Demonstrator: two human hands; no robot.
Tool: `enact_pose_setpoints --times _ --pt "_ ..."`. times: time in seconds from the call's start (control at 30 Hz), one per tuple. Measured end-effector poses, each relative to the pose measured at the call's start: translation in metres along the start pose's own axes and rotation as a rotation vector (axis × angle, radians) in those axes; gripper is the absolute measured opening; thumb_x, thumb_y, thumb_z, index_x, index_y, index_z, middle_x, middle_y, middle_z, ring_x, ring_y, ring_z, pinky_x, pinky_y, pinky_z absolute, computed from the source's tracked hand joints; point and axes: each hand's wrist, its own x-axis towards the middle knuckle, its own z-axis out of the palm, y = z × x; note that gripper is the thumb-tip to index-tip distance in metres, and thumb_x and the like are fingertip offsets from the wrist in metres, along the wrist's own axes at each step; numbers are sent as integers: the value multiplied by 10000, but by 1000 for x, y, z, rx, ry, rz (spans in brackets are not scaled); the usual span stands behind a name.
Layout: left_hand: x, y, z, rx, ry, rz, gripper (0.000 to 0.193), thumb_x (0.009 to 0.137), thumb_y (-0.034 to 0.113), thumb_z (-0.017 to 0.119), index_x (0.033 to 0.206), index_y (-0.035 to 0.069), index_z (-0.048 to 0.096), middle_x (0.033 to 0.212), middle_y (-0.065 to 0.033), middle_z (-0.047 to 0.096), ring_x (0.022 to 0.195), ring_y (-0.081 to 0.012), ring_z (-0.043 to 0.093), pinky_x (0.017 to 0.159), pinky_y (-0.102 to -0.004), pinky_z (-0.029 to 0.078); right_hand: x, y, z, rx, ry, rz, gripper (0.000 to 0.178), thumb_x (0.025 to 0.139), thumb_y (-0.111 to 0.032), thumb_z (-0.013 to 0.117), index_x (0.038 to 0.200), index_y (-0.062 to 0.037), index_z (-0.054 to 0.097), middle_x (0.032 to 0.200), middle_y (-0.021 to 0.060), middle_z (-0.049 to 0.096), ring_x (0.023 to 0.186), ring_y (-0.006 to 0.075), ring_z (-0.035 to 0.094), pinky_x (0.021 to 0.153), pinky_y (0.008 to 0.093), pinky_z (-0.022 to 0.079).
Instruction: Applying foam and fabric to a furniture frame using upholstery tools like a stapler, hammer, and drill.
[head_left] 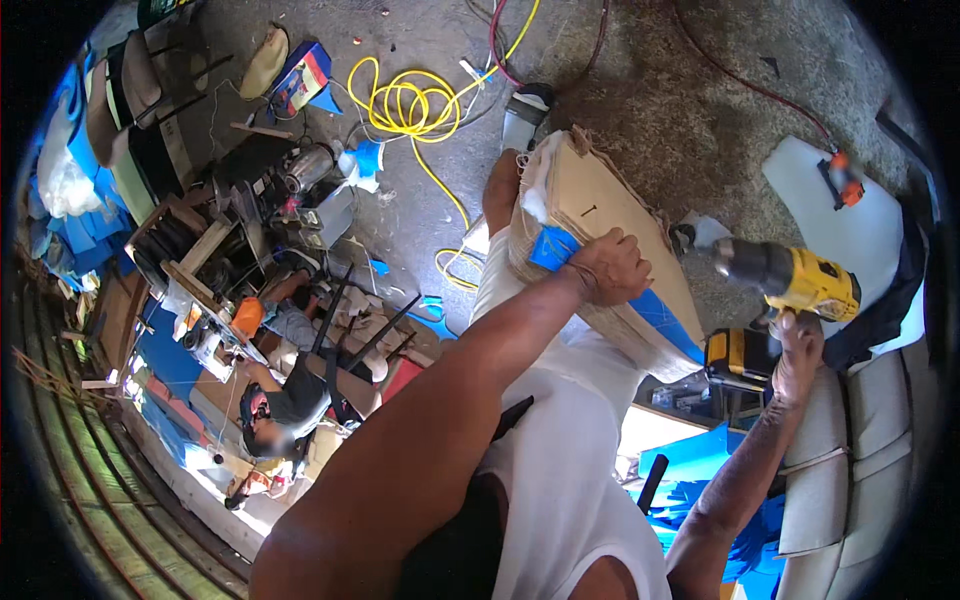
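Note:
A padded seat panel lies across my lap, its pale wooden board facing up and white and blue padding showing at its edges. One screw stands tilted on the board. My left hand rests on the board close to that screw, its fingers curled in; whatever they hold, if anything, is hidden. Off to the right, my right hand grips a yellow and black cordless drill by its handle. The drill's dark chuck points left, apart from the panel. A scrap of blue fabric sits at the panel's left side.
A yellow cord lies coiled on the concrete floor ahead. At right are a pale panel with an orange-black air tool and grey cushions. Another person works at the left, among chairs and clutter.

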Motion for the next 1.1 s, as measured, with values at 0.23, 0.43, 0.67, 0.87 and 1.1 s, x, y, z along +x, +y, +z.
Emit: enact_pose_setpoints --times 0.23,0.43,0.67,0.87,1.1 --pt "-8 1 10 99 68 51 171 888 288 561 858 145 649 801 -37 658 844 -219 622 748 -401 447 21 -104 90 -9 -210 -133 422 887 -379 760 1019 8 655 806 5 660 688 98 598 591 274 464" --pt "-3 -4 14 68 -36 64 191 912 312 549 892 157 658 809 -24 642 870 -202 635 748 -394 474 41 -98 129 -346 -275 -312 413 801 -334 822 954 36 721 842 124 736 725 164 684 671 346 528" --pt "-1 -1 7 -58 23 -73 215 905 296 566 895 114 680 850 -98 678 848 -272 649 763 -411 493 42 -116 150 -621 -404 -176 421 750 -285 836 1047 -1 744 959 147 771 881 257 754 765 385 559" --pt "-2 0 6 -34 33 -42 224 911 308 577 864 113 675 819 -88 666 798 -263 636 752 -414 484 48 -115 152 -519 -490 -70 440 754 -276 845 1073 3 725 966 133 770 867 222 748 776 366 567" --pt "-3 0 7 -18 53 -57 244 934 326 577 841 125 681 781 -78 657 768 -249 626 716 -409 469 62 -86 158 -666 -426 -171 462 766 -273 863 1115 -13 707 1018 113 768 908 199 738 818 348 563"
